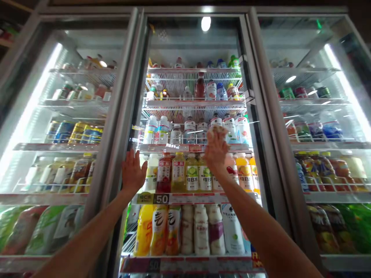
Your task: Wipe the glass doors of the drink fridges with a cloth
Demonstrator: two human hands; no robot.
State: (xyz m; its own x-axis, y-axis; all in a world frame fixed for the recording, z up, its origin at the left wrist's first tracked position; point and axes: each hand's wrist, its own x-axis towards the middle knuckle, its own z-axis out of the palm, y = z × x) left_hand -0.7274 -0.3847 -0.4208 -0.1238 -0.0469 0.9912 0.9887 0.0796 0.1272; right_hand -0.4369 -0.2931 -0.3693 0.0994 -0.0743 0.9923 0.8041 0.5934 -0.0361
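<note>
My left hand (133, 172) is raised with fingers stretched out and thumb apart, at the left edge of the middle fridge's glass door (185, 42). It holds nothing; its palm seems to rest against the door. My right hand (216, 154), smeared by motion, is higher up in front of the glass. Under its fingers is a crumpled, pale, brownish cloth (218, 133), pressed to the pane as far as I can tell. Behind the hands, bottles of yellow-green vitamin drink (192, 173) and a red drink bottle (164, 173) line a shelf.
Upright metal door frames (265, 116) divide the fridge into three bays. Lower down stand orange juice bottles (159, 229) and white milk-drink bottles (201, 229). Cans (77, 132) fill a shelf in the left bay. More bottles (321, 170) stand behind glass on the right.
</note>
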